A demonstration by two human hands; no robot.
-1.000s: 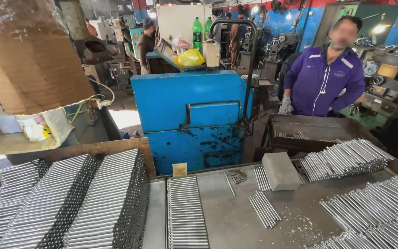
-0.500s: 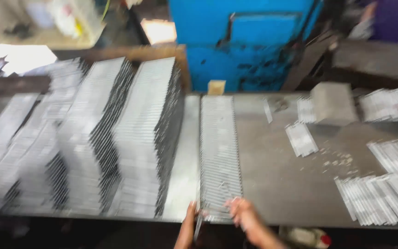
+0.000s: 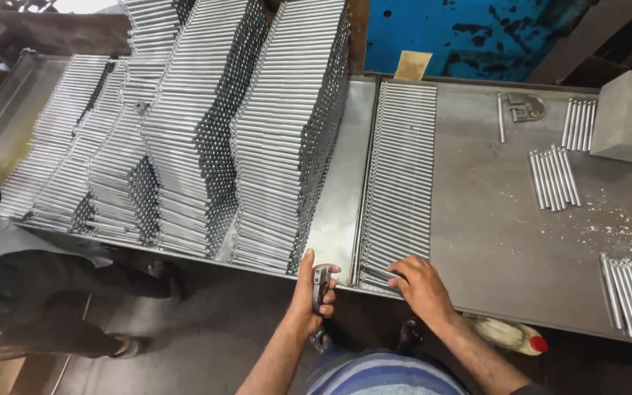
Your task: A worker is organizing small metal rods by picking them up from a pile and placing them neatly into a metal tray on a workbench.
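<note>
Since half a second ago, both hands have moved up from the table's near edge. Left hand [image 3: 314, 290], at the edge left of the flat row of rods [image 3: 399, 179], is closed on a small metal piece [image 3: 321, 278]. Right hand [image 3: 422, 285] pinches a single rod [image 3: 380, 273] at the row's near end. Metal table [image 3: 491, 227] bears the row. Left of the row: tall stacked rod bundles [image 3: 243, 132]. Right of it: small rod groups [image 3: 554, 178], grey block [image 3: 629, 117]. Beyond: blue machine [image 3: 477, 36].

Left hand [image 3: 314, 291] now grips a metal piece [image 3: 321, 284]; right hand [image 3: 420, 281] touches rods [image 3: 398, 183].
</note>
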